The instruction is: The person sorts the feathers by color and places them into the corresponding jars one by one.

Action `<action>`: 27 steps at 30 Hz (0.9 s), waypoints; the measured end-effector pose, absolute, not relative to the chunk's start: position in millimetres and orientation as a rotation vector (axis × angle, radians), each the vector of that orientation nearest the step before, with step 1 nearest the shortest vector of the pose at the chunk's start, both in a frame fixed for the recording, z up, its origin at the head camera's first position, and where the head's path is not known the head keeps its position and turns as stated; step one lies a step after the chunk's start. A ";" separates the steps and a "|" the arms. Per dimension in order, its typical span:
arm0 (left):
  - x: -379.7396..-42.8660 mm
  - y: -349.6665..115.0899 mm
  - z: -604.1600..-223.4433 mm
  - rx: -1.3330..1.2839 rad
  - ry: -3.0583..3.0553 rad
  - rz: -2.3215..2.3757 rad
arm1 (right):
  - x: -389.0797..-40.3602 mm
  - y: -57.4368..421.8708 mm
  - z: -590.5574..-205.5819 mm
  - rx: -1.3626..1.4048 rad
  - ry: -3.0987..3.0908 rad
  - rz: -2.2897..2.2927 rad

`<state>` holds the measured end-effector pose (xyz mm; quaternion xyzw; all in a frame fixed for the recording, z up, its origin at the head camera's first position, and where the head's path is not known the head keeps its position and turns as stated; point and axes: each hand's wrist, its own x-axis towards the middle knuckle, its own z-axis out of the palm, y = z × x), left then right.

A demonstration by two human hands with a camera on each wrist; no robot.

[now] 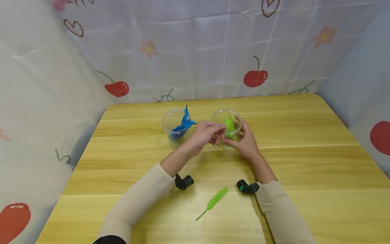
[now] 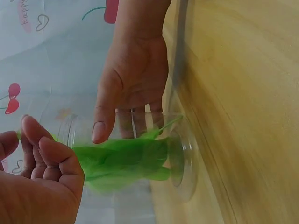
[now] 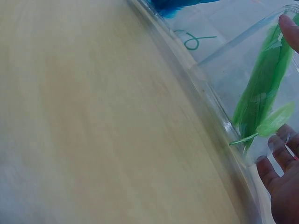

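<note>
Two clear plastic cups stand side by side on the table. The right cup (image 1: 217, 114) contains green feathers (image 2: 126, 161). My right hand (image 1: 247, 142) holds this cup from its right side, thumb in front and fingers around the far wall. Over its rim, my left hand (image 1: 205, 135) pinches a green feather between thumb and forefinger; only a bit of it shows in the left wrist view. Blue feathers (image 1: 182, 127) stick out of the left cup (image 1: 166, 122), just left of my left hand. A single green feather (image 1: 217, 199) lies on the table between my forearms.
The wooden table (image 1: 304, 162) reaches back to a white curtain (image 1: 195, 74) printed with cherries, flowers and hearts. Black devices, a left one (image 1: 184, 183) and a right one (image 1: 247, 187), sit at my wrists, above the table.
</note>
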<state>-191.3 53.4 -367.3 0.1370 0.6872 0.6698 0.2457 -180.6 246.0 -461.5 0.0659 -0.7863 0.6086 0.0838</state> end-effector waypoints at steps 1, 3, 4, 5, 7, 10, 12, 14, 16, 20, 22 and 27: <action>-191.8 53.5 -367.5 0.365 1.871 1.829 | -180.6 245.6 -461.5 0.198 -2.344 1.820; -192.1 53.1 -367.4 0.352 1.866 1.829 | -180.8 245.0 -461.2 0.199 -2.348 1.814; -192.0 52.7 -367.3 0.349 1.864 1.829 | -181.0 244.8 -461.0 0.201 -2.351 1.810; -191.8 52.1 -367.3 0.349 1.865 1.828 | -181.0 244.6 -460.8 0.200 -2.355 1.804; -191.3 51.0 -367.3 0.353 1.862 1.824 | -181.2 244.6 -460.9 0.201 -2.359 1.794; -190.1 49.6 -367.5 0.364 1.849 1.827 | -181.2 245.6 -462.2 0.197 -2.362 1.781; -188.8 49.0 -367.3 0.369 1.836 1.832 | -180.7 246.5 -463.2 0.192 -2.361 1.779; -187.3 47.8 -366.7 0.373 1.825 1.835 | -180.2 246.6 -464.0 0.187 -2.358 1.784; -185.7 46.5 -365.7 0.374 1.816 1.833 | -179.7 246.5 -464.3 0.187 -2.355 1.788; -182.3 42.4 -364.7 0.399 1.824 1.793 | -179.8 246.3 -464.9 0.186 -2.351 1.796; -180.5 40.1 -366.0 0.415 1.826 1.766 | -180.2 246.3 -464.8 0.197 -2.345 1.796; -174.9 34.5 -372.9 0.448 1.832 1.648 | -181.1 245.7 -464.0 0.219 -2.342 1.780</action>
